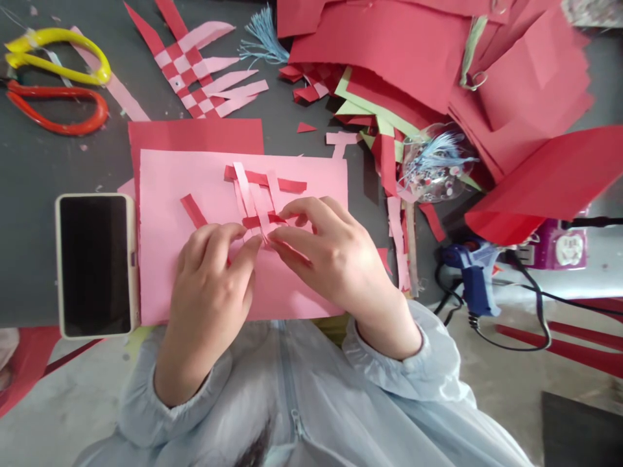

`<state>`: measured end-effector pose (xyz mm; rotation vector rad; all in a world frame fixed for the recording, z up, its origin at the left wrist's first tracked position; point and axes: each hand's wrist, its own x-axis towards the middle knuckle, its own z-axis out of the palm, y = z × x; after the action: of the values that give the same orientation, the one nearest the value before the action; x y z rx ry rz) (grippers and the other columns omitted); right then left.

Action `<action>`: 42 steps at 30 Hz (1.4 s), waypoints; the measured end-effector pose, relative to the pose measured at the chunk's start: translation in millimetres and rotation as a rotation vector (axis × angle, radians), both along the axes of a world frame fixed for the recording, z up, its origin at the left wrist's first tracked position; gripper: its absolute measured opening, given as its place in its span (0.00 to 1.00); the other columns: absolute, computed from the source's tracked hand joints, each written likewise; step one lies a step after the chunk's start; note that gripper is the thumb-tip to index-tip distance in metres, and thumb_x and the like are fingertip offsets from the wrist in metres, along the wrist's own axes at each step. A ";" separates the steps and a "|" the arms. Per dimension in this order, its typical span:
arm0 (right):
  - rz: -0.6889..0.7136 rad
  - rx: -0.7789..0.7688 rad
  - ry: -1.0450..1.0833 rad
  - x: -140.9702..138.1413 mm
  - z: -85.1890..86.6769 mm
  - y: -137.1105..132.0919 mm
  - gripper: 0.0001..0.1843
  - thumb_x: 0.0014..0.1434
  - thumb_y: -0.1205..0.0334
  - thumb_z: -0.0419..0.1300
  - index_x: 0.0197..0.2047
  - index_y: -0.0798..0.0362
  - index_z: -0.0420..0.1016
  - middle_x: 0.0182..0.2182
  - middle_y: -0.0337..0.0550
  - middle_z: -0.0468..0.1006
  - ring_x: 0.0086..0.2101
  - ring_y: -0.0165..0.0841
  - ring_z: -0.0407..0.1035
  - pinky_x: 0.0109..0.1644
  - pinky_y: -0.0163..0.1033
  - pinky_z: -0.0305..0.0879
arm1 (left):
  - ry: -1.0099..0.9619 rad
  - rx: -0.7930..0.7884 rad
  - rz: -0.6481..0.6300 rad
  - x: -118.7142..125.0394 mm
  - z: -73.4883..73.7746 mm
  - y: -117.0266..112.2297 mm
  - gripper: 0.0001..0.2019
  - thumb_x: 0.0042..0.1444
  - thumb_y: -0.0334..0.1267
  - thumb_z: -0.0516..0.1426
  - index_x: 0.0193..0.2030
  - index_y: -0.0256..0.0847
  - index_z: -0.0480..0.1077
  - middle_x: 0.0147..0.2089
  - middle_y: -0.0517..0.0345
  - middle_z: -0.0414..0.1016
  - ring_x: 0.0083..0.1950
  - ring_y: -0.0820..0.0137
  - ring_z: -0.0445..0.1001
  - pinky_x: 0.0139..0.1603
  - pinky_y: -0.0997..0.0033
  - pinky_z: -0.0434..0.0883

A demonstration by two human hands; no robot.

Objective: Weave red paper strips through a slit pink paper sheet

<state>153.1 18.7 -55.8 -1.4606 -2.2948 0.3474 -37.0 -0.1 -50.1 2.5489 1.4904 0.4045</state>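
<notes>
On a pink paper sheet lie pink paper strips crossed with red paper strips. My left hand pinches at the lower ends of these strips, thumb and fingertips close together. From the other side my right hand has its thumb and fingers closed on the strips' lower right, by a short red strip. Exactly which strip each hand grips is partly covered by the fingers. A loose red strip lies just beyond my left hand.
Left of the sheet is a phone, with scissors farther back. A woven paper fish lies behind. Red paper sheets pile up at the back right, near a dish of beads and a blue glue gun with its cable.
</notes>
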 end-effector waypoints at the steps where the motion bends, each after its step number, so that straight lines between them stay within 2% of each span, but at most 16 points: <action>1: -0.003 -0.015 0.006 0.4 -0.1 -0.4 0.12 0.68 0.66 0.57 0.34 0.51 0.79 0.45 0.48 0.80 0.39 0.35 0.68 0.38 0.42 0.67 | -0.013 0.004 0.003 1.2 -0.2 0.1 0.18 0.62 0.24 0.53 0.57 0.37 0.72 0.54 0.43 0.76 0.57 0.52 0.71 0.58 0.47 0.75; 7: 0.018 -0.039 0.026 4.5 -1.6 -2.6 0.09 0.68 0.62 0.58 0.39 0.53 0.79 0.46 0.51 0.80 0.39 0.36 0.71 0.38 0.43 0.69 | -0.114 0.023 -0.085 10.7 -5.2 2.5 0.21 0.62 0.21 0.49 0.61 0.32 0.66 0.58 0.41 0.76 0.63 0.56 0.72 0.65 0.51 0.72; 11: 0.010 -0.090 0.092 8.4 -0.3 -3.3 0.08 0.65 0.59 0.62 0.45 0.53 0.79 0.46 0.51 0.81 0.44 0.39 0.75 0.40 0.43 0.71 | -0.072 0.003 -0.094 13.5 -11.0 3.6 0.20 0.63 0.21 0.49 0.60 0.28 0.66 0.59 0.39 0.76 0.64 0.57 0.73 0.66 0.57 0.72; 13: -0.015 -0.096 0.122 9.7 0.0 -3.3 0.09 0.64 0.61 0.63 0.46 0.54 0.79 0.45 0.49 0.82 0.44 0.38 0.76 0.40 0.42 0.72 | -0.041 0.015 -0.092 13.9 -12.8 3.8 0.19 0.63 0.22 0.50 0.59 0.27 0.68 0.58 0.39 0.76 0.63 0.56 0.74 0.65 0.57 0.73; 16: -0.095 -0.054 0.136 10.5 -0.5 -2.0 0.06 0.63 0.66 0.61 0.42 0.55 0.79 0.39 0.46 0.84 0.35 0.34 0.76 0.35 0.39 0.69 | -0.014 0.032 -0.088 14.8 -13.4 4.3 0.18 0.63 0.22 0.50 0.57 0.28 0.70 0.58 0.40 0.76 0.61 0.55 0.75 0.64 0.56 0.74; 20: -0.223 -0.034 0.156 11.5 -2.2 1.3 0.09 0.66 0.66 0.58 0.39 0.53 0.80 0.34 0.42 0.83 0.27 0.29 0.70 0.31 0.36 0.65 | -0.019 0.041 -0.084 14.6 -10.5 5.8 0.17 0.62 0.21 0.51 0.54 0.32 0.72 0.56 0.42 0.78 0.60 0.56 0.76 0.60 0.56 0.76; 23: -0.265 -0.046 0.148 12.8 -4.6 3.6 0.09 0.65 0.66 0.58 0.38 0.53 0.81 0.33 0.42 0.82 0.27 0.29 0.70 0.31 0.36 0.64 | -0.063 0.088 -0.079 10.8 -7.0 6.4 0.15 0.60 0.20 0.52 0.48 0.36 0.74 0.50 0.46 0.80 0.54 0.58 0.78 0.57 0.57 0.77; 26: -0.279 -0.075 0.161 14.0 -8.1 4.8 0.09 0.64 0.67 0.59 0.38 0.53 0.82 0.33 0.43 0.83 0.28 0.30 0.70 0.33 0.37 0.65 | -0.056 0.142 -0.001 5.3 -4.5 6.0 0.15 0.58 0.20 0.53 0.42 0.40 0.75 0.42 0.52 0.79 0.47 0.60 0.78 0.51 0.59 0.78; 28: -0.292 -0.111 0.191 14.4 -10.0 4.9 0.09 0.62 0.67 0.60 0.38 0.52 0.83 0.34 0.42 0.83 0.29 0.30 0.71 0.34 0.37 0.66 | -0.033 0.148 0.031 2.8 -3.5 5.3 0.15 0.58 0.21 0.52 0.42 0.41 0.75 0.40 0.53 0.78 0.44 0.61 0.78 0.47 0.59 0.78; 31: -0.305 -0.167 0.237 14.6 -10.6 4.5 0.09 0.62 0.67 0.61 0.40 0.52 0.83 0.34 0.41 0.83 0.29 0.29 0.70 0.34 0.36 0.66 | -0.051 0.139 -0.016 3.5 -1.9 3.5 0.15 0.59 0.21 0.53 0.45 0.39 0.76 0.42 0.51 0.80 0.46 0.60 0.78 0.49 0.59 0.78; 36: -0.259 -0.177 0.201 16.0 -7.7 3.7 0.09 0.63 0.64 0.61 0.40 0.52 0.84 0.31 0.41 0.79 0.28 0.29 0.68 0.34 0.36 0.64 | -0.042 0.111 -0.166 11.6 -2.1 -0.7 0.17 0.61 0.21 0.54 0.54 0.36 0.74 0.55 0.49 0.81 0.55 0.58 0.78 0.57 0.57 0.77; 39: -0.238 -0.123 0.117 18.6 -7.4 4.4 0.10 0.63 0.62 0.61 0.42 0.50 0.85 0.31 0.42 0.75 0.32 0.33 0.68 0.38 0.39 0.66 | 0.011 0.076 -0.168 13.9 -5.1 -2.0 0.19 0.62 0.22 0.53 0.56 0.38 0.74 0.59 0.50 0.80 0.58 0.58 0.77 0.59 0.56 0.77; 42: -0.238 -0.072 0.061 20.8 -9.4 6.0 0.12 0.64 0.61 0.61 0.47 0.49 0.83 0.34 0.44 0.73 0.35 0.36 0.67 0.43 0.43 0.68 | 0.036 0.075 -0.163 13.8 -7.4 -2.3 0.18 0.63 0.23 0.53 0.56 0.36 0.75 0.58 0.50 0.80 0.57 0.58 0.77 0.58 0.56 0.77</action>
<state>173.9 24.7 -65.2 -1.7130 -2.0518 0.4013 -23.2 -2.4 -57.5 2.7247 1.2898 0.4003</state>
